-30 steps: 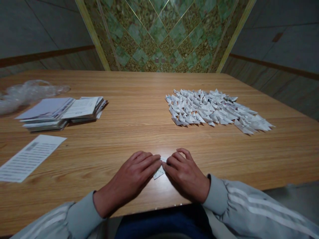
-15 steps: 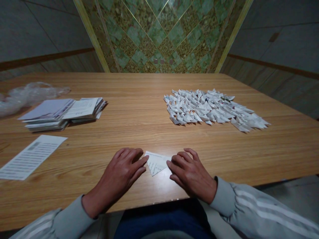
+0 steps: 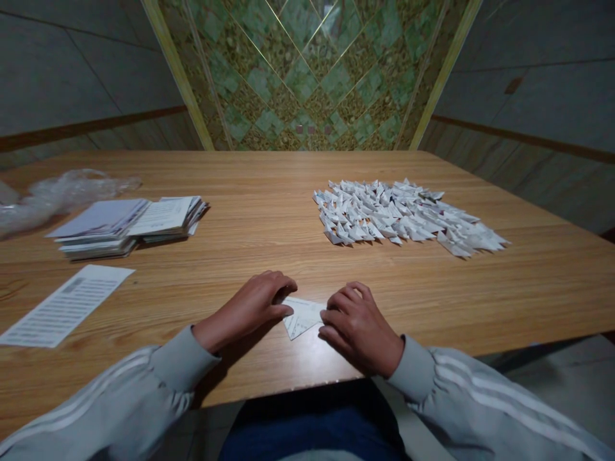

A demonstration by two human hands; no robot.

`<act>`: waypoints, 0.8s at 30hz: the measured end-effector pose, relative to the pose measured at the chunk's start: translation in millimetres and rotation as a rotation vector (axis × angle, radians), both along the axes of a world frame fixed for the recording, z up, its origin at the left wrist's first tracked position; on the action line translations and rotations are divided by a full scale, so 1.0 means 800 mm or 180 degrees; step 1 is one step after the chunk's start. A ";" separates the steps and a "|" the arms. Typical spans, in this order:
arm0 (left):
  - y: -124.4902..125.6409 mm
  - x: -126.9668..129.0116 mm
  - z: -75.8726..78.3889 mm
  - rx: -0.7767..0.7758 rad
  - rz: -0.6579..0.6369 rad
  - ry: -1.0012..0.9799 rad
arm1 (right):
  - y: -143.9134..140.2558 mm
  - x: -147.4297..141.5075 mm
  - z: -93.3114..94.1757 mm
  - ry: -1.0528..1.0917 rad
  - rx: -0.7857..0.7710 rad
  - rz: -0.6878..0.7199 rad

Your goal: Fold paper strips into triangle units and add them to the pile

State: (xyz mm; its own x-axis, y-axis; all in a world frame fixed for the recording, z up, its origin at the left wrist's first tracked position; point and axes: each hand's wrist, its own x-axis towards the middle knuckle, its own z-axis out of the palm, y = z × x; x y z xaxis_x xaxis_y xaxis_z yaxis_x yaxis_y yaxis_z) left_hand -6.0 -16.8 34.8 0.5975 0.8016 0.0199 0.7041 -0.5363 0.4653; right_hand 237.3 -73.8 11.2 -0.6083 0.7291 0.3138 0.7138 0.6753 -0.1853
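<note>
Hands on a folded paper slip near the table's front edge.
From the head view I see the paper slip (image 3: 302, 315) lying flat, long axis left-right, its point toward the near edge; left hand (image 3: 250, 307) and right hand (image 3: 358, 326), fingers curled, pin its ends to the table (image 3: 269, 224).

- Wide rectangular wooden table with light oak-grain top (image 3: 269, 166) fills the middle of the view; its near edge runs across the lower part of the frame.
- Floor panel of green marble-like diamond tiles with thin gold lines (image 3: 307, 70) lies beyond the far table edge, framed by pale gold border strips (image 3: 175, 70).
- Plain grey floor tiles (image 3: 67, 70) spread to both sides of the green panel.
- Dark brown band (image 3: 523, 134) crosses the grey tiles on the right; a similar one on the left.
- Light is dim and even, soft sheen on the tabletop.
</note>
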 end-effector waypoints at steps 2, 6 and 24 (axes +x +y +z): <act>0.001 0.001 0.004 -0.0067 0.0020 0.0019 | 0.006 -0.006 0.005 0.0044 -0.0137 -0.0080; -0.001 0.000 0.002 -0.0091 0.0034 -0.0067 | 0.019 -0.019 0.012 0.0115 -0.0407 -0.0163; -0.035 0.018 -0.021 0.1813 -0.0227 0.0260 | 0.050 -0.011 -0.004 0.0099 0.1144 0.0382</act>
